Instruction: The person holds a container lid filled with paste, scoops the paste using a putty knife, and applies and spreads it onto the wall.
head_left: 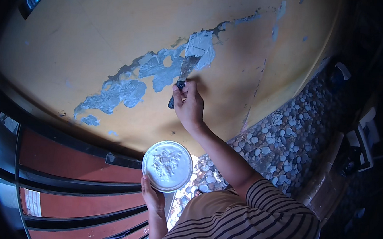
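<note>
A striped shirt point(255, 226) fills the lower edge, nearest of all. Beyond it spreads the yellow wall point(95, 33), its paint peeled along a diagonal band patched with grey filler point(126, 93); bare wall lies open above and below that band. A pebble floor point(288, 139) runs along the wall's base at right, and red slats with dark rails point(72, 173) close off the left. The left hand point(152, 199) cups the rim of a round white dish of filler point(167, 166). The right hand point(188, 106) is closed around a putty knife point(186, 72), its blade flat on the fresh patch.
</note>
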### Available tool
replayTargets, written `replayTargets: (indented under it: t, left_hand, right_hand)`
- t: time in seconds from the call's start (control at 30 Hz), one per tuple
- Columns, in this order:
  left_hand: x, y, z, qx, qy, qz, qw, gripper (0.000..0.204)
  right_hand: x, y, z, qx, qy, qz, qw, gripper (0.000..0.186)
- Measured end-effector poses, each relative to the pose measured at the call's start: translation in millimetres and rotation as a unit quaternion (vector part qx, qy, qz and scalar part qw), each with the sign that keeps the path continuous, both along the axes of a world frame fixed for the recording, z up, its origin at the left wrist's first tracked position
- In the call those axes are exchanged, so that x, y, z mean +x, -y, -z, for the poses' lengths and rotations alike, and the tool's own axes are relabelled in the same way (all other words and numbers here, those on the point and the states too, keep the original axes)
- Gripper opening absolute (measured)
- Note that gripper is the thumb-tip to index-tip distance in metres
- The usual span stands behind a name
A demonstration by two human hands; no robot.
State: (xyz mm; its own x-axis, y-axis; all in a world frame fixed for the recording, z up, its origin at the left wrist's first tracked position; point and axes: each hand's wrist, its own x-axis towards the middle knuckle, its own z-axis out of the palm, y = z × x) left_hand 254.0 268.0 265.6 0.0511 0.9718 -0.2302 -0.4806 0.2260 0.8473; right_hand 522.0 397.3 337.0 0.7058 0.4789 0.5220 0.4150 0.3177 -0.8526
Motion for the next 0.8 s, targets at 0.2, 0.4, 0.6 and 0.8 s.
replayTargets:
  t: [0.2, 0.4, 0.6, 0.8]
  left_hand:
    - [-24, -15, 8, -0.007, -0.009, 0.004, 1.000, 0.037]
    - [-25, -41, 10, -0.009, -0.006, 0.021, 1.000, 0.037]
    - [-24, -58, 22, -0.012, 0.001, 0.010, 1.000, 0.038]
    - [-11, -64, 14, -0.010, 0.010, 0.012, 1.000, 0.037]
  right_hand:
    - [-34, 7, 37, 0.017, 0.001, -0.023, 1.000, 0.026]
    - [-26, -29, 1, 0.058, 0.003, -0.008, 0.998, 0.026]
    - [-35, -31, 46, 0.026, 0.002, -0.010, 1.000, 0.027]
    - [-4, -46, 0, 0.043, 0.007, -0.006, 0.999, 0.026]
